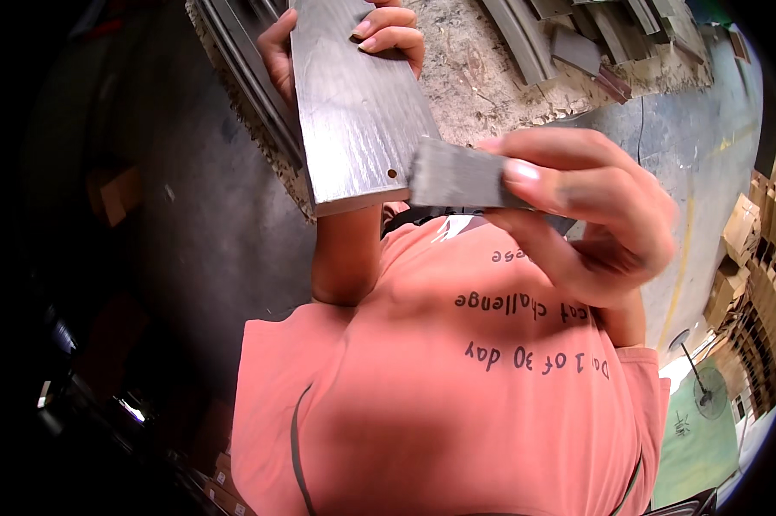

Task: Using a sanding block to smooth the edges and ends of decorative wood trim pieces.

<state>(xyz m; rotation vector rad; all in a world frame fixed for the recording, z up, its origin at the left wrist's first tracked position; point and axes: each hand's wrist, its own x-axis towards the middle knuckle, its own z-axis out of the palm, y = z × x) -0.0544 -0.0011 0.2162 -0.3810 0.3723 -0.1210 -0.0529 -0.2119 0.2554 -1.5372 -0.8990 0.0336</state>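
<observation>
Metal bar [358, 116] sits clasped in left grip [402, 39], beside grey block [461, 176] pinched in right grip [622, 199].

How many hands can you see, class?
2: the left hand, top, partly behind the plate it grips; the right hand, right of centre, holding the grey block.

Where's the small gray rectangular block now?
In the head view, the small gray rectangular block is above and right of centre, in the person's right grip, beside the lower right corner of the wide silver metal bar in the left grip.
</observation>
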